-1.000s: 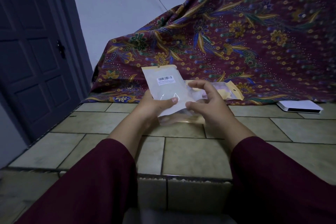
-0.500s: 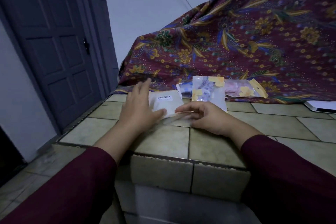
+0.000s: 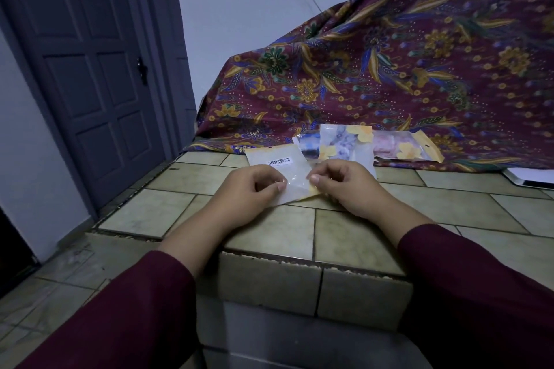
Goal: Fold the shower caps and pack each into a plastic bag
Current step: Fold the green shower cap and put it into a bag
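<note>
A clear plastic bag (image 3: 283,169) with a barcode label and a yellow edge lies flat on the tiled ledge (image 3: 269,234). My left hand (image 3: 248,189) pinches its near left edge with curled fingers. My right hand (image 3: 344,186) pinches its near right corner, thumb on top. Behind it lie packed bags: one with a blue cap (image 3: 310,145), one with a grey-white cap (image 3: 344,144) and yellow flower prints, and one with a pink cap (image 3: 398,147). What the held bag contains cannot be made out.
A maroon floral cloth (image 3: 389,69) drapes over something bulky at the back. A white flat box (image 3: 530,177) lies at the far right. A dark panelled door (image 3: 90,69) stands to the left. The ledge drops off to a lower floor at front and left.
The bag went from held up in the air to lying flat on the ledge. My left hand changed from a flat palm on it to a pinch. The camera view shifted left.
</note>
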